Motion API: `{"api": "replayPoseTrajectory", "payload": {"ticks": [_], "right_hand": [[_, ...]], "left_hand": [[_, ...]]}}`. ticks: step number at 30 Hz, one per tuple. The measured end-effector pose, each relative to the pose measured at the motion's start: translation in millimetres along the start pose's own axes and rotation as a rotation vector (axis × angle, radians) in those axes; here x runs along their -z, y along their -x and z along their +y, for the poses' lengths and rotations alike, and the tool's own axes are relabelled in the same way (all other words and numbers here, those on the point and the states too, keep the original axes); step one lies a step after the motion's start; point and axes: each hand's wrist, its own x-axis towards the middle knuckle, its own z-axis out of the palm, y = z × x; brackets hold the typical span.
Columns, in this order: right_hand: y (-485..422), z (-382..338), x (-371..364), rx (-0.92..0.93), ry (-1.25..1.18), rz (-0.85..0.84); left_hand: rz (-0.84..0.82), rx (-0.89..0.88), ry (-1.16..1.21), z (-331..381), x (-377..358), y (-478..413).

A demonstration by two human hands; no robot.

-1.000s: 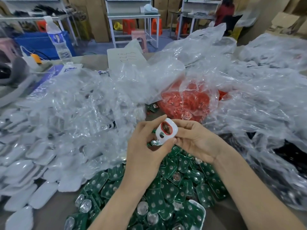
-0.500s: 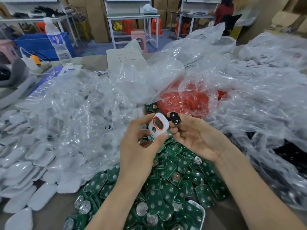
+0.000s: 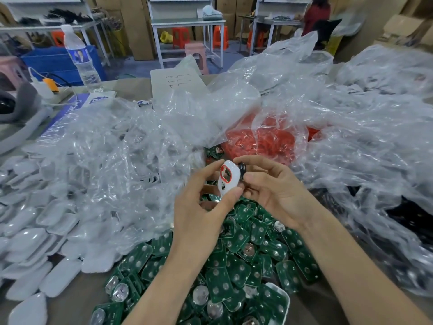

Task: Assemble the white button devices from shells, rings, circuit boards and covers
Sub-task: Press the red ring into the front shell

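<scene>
My left hand (image 3: 201, 202) grips a white shell (image 3: 228, 178) upright between thumb and fingers; a red ring sits in its upper opening. Just right of it, my right hand (image 3: 269, 188) pinches a small black button piece (image 3: 242, 171) that touches the shell's upper right edge. Below both hands lies a heap of green circuit boards (image 3: 234, 266). White covers (image 3: 35, 231) are spread at the left. Red rings (image 3: 260, 141) fill a clear bag behind the hands.
Crumpled clear plastic bags (image 3: 351, 137) cover most of the table, left and right. A water bottle (image 3: 80, 57) stands at the back left beside a blue box. A white tray corner (image 3: 278, 294) pokes out of the board heap. Benches, stools and a person are far behind.
My right hand has brought the black piece in from slightly apart to against the shell's upper edge. One second ago both hands held the shell with no black piece showing.
</scene>
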Motion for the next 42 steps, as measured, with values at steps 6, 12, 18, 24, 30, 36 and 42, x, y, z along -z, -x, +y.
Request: {"api": "replayPoseTrajectory", "payload": {"ticks": [6, 12, 18, 24, 30, 36, 42], "right_hand": [[3, 5, -9, 0.300, 0.527, 0.204], [4, 3, -9, 0.285, 0.709, 0.262], [5, 3, -10, 0.290, 0.728, 0.318], [2, 11, -10, 0.223, 0.669, 0.351], [3, 7, -9, 0.187, 0.670, 0.293], [5, 2, -7, 0.114, 0.672, 0.232], [6, 0, -9, 0.085, 0.621, 0.188]], "left_hand": [[-0.074, 0.180, 0.264, 4, -1, -2], [-0.107, 0.226, 0.253, -2, 1, -5], [-0.103, 0.217, 0.188, -5, 0, -6], [-0.164, 0.273, 0.204, -3, -1, -3], [-0.211, 0.251, 0.192, -5, 3, -5], [-0.171, 0.239, 0.092, -8, 2, -4], [-0.143, 0.257, 0.163, -6, -2, -3]]}}
